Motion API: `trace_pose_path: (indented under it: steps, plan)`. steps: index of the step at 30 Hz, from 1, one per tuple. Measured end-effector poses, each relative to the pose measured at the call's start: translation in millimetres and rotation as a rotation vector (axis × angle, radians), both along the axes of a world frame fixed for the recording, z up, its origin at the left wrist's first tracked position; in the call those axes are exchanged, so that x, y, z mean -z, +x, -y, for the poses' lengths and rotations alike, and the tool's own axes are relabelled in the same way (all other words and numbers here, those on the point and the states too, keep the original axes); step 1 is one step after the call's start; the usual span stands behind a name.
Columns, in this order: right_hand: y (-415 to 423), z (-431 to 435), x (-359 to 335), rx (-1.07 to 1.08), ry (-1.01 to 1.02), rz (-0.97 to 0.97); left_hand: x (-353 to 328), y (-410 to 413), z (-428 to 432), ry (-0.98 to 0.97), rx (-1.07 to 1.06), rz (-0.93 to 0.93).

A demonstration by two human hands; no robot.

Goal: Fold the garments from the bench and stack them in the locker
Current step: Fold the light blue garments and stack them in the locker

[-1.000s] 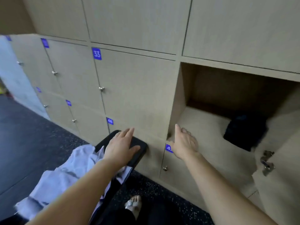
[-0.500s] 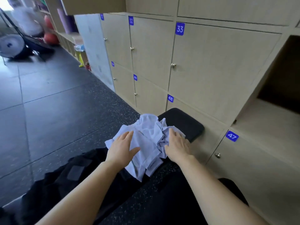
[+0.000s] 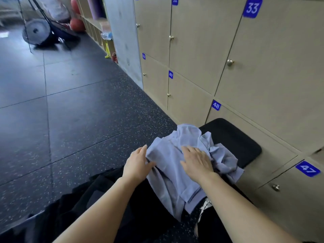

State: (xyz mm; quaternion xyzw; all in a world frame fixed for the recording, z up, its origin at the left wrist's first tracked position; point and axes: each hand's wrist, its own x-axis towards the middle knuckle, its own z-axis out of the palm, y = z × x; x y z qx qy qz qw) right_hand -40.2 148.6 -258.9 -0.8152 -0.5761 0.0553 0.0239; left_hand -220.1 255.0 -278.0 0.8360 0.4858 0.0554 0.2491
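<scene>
A crumpled light blue garment lies on the black padded bench, its lower part hanging over dark clothing. My right hand rests flat on top of the garment with its fingers spread. My left hand touches the garment's left edge, fingers straight and thumb against the fabric. A black garment is heaped on the bench at the lower left. The open locker is out of view.
Closed beige lockers with blue number tags 33, 48 and 47 run along the right. Dark speckled rubber floor spreads to the left. A weight plate on a frame, balls and shelves stand far back.
My view has swung left and down from the open locker to the bench. Both hands have come down onto the light blue garment, the right one shifting toward its middle.
</scene>
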Motion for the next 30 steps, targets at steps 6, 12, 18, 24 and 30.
trace_pose_path:
  steps: [6, 12, 18, 24, 30]
  plan:
    - [7, -60, 29, -0.042, -0.001, -0.027, 36, 19, -35, -0.049, -0.023, -0.034]
    - [10, -89, 48, -0.076, 0.012, 0.007, 54, 27, -50, 0.016, -0.062, -0.092]
    - [8, -88, 49, 0.002, 0.121, -0.061, 50, 26, -51, 0.084, -0.128, 0.043]
    - [16, -66, 22, 0.154, 0.294, -0.323, 23, 28, -47, -0.171, -0.234, 0.445]
    - [27, -18, -35, 0.282, 0.470, -0.544, -40, 43, -25, -0.348, -0.149, 0.782]
